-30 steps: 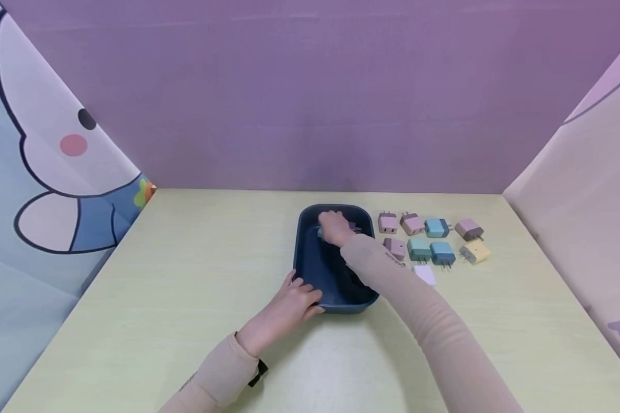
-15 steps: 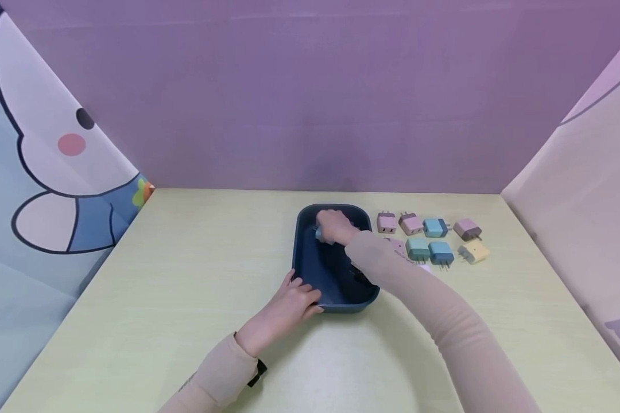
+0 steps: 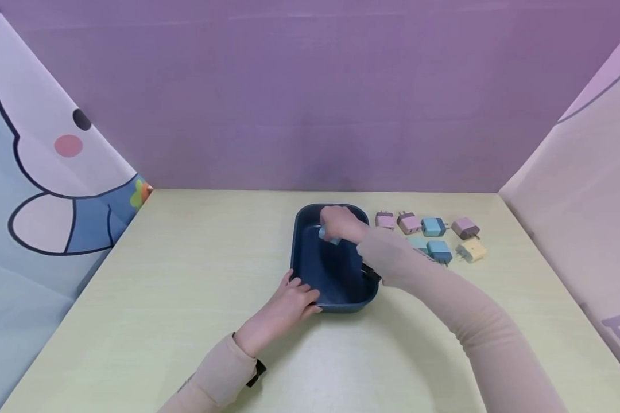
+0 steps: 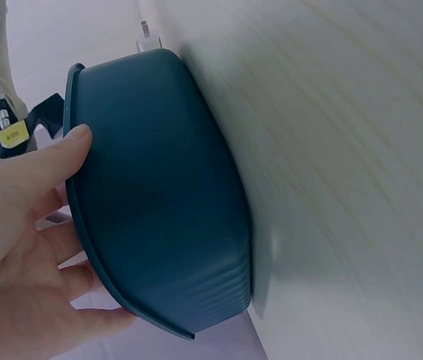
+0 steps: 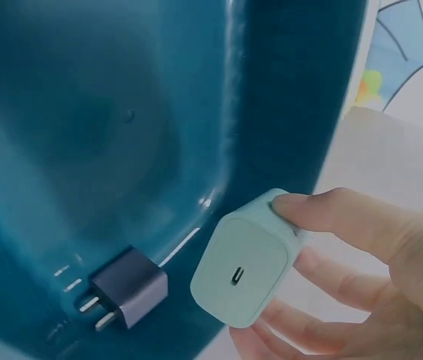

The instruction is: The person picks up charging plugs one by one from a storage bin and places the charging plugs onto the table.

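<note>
In the head view a dark blue plastic tub (image 3: 336, 287) stands mid-table. My left hand (image 3: 289, 299) grips its near-left corner; in the left wrist view the thumb (image 4: 76, 142) lies outside the rim and the other fingers reach over it. Inside the tub's far part, my right hand (image 3: 343, 222) pinches a mint-green charger plug (image 5: 241, 255) between thumb and fingers. Its USB-C port faces the right wrist camera and its prongs are hidden. A purple charger plug (image 5: 133, 289) lies on the tub floor beside it, prongs showing; my right hand hides it in the head view.
Right of the tub lie several more chargers, among them a pink one (image 3: 384, 220), a blue one (image 3: 439, 250) and a yellow one (image 3: 472, 250). My right sleeve (image 3: 444, 287) crosses the tub's right rim and covers part of this group. A purple backdrop (image 3: 310, 115) rises behind the table.
My right hand has shifted slightly right within the tub, still holding the mint-green charger plug. The right forearm has swung to the right, covering more chargers. My left hand keeps its grip.
</note>
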